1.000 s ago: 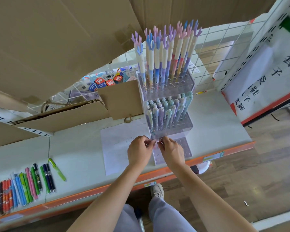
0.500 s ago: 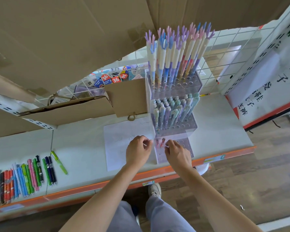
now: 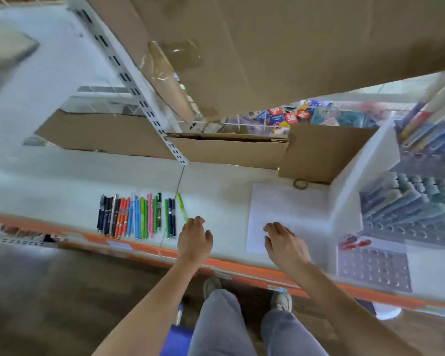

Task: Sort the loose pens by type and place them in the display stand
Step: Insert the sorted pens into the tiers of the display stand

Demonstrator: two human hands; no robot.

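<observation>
On the left of a pale grey shelf top with an orange front edge (image 3: 62,191), a row of loose plastic pens (image 3: 136,217) lies side by side: dark ones, then orange, blue, green and pink. One lime-green pen (image 3: 181,208) lies slightly apart at the row's right end. Just right of it, the person's left hand (image 3: 194,240) hovers with fingers loosely curled, holding nothing. Further right, the right hand (image 3: 284,242) is also empty, fingers relaxed, over a white sheet of paper (image 3: 288,201). At the far right stands a clear, tiered acrylic display stand (image 3: 370,263), blurred; pastel pens fill its upper tiers and something red lies on the lowest tier. The step in hand appears to be fetching more pens. Next, the left hand likely needs to reach left and pinch matching pens together.
</observation>
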